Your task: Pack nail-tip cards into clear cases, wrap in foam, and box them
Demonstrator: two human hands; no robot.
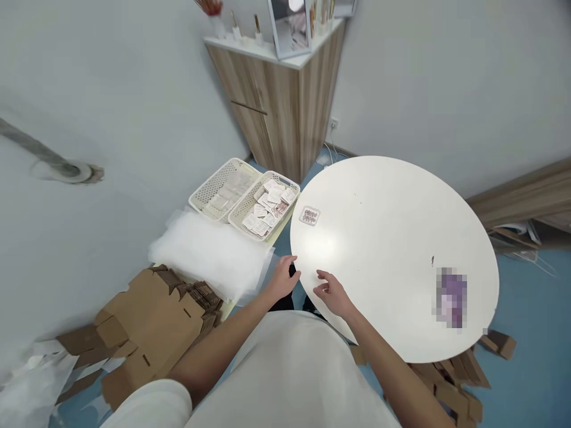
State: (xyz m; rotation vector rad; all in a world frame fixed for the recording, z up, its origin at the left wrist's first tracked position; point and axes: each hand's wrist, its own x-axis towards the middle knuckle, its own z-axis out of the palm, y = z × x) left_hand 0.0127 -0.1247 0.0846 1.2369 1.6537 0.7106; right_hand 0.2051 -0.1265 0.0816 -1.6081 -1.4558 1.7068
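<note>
My left hand (284,277) hovers at the near left edge of the round white table (392,238), its thumb and fingers apart with nothing between them. Over the table's near side, my right hand (331,292) is also empty, fingers loosely curved and apart. A small clear case (309,216) with rows of small dark pieces lies flat on the table, beyond both hands and touching neither. To the left of my left hand is a stack of translucent white plastic sheets or bags (209,252).
Beyond the sheets stand a white basket (196,195) holding clear packets and another basket (234,219) full of small printed cards. Flattened cardboard boxes (151,315) are piled at left. A blurred purple item (454,300) lies on the table's right. A wooden cabinet (276,107) fills the corner.
</note>
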